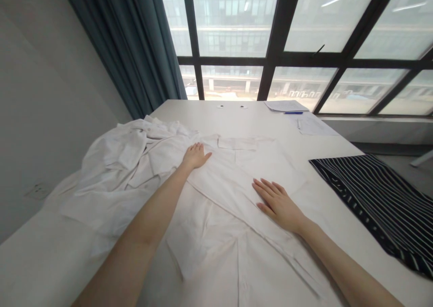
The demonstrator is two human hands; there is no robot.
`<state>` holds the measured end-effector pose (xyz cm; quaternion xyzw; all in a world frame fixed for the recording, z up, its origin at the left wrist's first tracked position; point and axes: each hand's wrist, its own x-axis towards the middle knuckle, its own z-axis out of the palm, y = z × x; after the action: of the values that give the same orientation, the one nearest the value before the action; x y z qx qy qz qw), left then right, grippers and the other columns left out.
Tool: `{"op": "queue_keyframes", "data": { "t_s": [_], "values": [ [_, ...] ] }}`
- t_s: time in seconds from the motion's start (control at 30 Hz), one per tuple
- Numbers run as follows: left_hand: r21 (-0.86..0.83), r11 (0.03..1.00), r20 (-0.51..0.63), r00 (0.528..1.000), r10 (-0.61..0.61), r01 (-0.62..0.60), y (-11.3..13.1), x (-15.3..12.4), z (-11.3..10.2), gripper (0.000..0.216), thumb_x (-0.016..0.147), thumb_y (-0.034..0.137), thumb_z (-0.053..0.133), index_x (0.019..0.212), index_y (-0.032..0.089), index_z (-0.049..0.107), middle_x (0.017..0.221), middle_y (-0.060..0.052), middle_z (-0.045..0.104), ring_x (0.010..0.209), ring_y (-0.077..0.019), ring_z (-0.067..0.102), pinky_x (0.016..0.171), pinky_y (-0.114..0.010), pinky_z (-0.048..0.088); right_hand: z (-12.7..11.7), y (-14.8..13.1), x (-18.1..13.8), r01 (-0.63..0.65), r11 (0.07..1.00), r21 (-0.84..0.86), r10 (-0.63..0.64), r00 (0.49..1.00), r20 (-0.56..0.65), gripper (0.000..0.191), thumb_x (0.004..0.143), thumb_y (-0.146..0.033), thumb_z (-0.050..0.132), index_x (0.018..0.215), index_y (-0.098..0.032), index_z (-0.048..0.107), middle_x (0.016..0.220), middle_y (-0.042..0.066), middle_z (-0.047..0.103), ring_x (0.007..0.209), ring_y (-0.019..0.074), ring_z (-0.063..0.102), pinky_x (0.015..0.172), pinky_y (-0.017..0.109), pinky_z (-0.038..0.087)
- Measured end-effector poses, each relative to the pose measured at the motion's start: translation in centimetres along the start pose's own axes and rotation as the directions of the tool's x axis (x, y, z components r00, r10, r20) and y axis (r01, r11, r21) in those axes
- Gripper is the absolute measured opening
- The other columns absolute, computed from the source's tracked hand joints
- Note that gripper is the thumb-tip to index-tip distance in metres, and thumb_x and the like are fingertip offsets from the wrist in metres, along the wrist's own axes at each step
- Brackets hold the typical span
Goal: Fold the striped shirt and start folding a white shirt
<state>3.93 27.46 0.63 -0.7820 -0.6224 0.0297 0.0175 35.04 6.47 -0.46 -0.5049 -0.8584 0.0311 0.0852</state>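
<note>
A white garment that looks like a lab coat (233, 176) lies spread on the white table, with one long part laid diagonally across it. My left hand (196, 156) rests flat on its upper left part, thumb out to the side. Farther down that diagonal part, my right hand (275, 203) lies palm down with its fingers stretched. Neither hand grips anything. To the left, a crumpled heap of white clothing (122, 153) with buttons touches or overlaps the spread garment; where one ends I cannot tell.
A black-and-white striped cloth (379, 199) hangs over the table's right edge. Papers (287, 106), a blue pen (293, 113) and another sheet (316, 124) lie at the back right of the table (199, 113). Behind stand a blue curtain (131, 41) and large windows (233, 36).
</note>
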Motion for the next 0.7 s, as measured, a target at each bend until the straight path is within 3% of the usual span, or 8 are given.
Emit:
{"op": "queue_keyframes", "data": {
  "t_s": [0.4,0.57,0.7],
  "values": [
    [-0.056,0.997,0.052,0.997,-0.054,0.057,-0.5,2.0,-0.2,0.081,0.091,0.067,0.021,0.15,0.012,0.029,0.158,-0.016,0.022,0.146,-0.03,0.021,0.116,-0.053,0.016,-0.1,0.0,0.0,-0.008,1.0,0.018,0.008,1.0,0.002,0.056,0.099,-0.048,0.033,0.152,-0.029,0.027,0.155,0.003,0.034,0.144,0.023,0.027,0.114,0.049,0.027],
    [-0.059,0.996,0.046,0.996,-0.07,0.073,-0.7,2.7,-0.1,0.085,0.09,0.069,0.02,0.15,0.009,0.027,0.157,-0.017,0.022,0.145,-0.0315,0.021,0.115,-0.055,0.017,-0.2,0.0,0.0,-0.016,1.0,0.015,0.016,1.0,0.018,0.056,0.099,-0.049,0.031,0.151,-0.027,0.03,0.155,0.003,0.033,0.144,0.0225,0.026,0.115,0.048,0.026],
    [-0.039,0.998,-0.02,0.998,-0.056,0.055,-0.4,2.4,0.2,0.078,0.094,0.061,0.018,0.148,0.006,0.031,0.156,-0.018,0.026,0.145,-0.0291,0.022,0.116,-0.052,0.016,-0.1,0.0,0.1,-0.012,1.0,0.018,0.012,1.0,0.012,0.056,0.099,-0.049,0.031,0.152,-0.029,0.028,0.155,0.003,0.034,0.144,0.0222,0.026,0.114,0.048,0.027]
  ]
}}
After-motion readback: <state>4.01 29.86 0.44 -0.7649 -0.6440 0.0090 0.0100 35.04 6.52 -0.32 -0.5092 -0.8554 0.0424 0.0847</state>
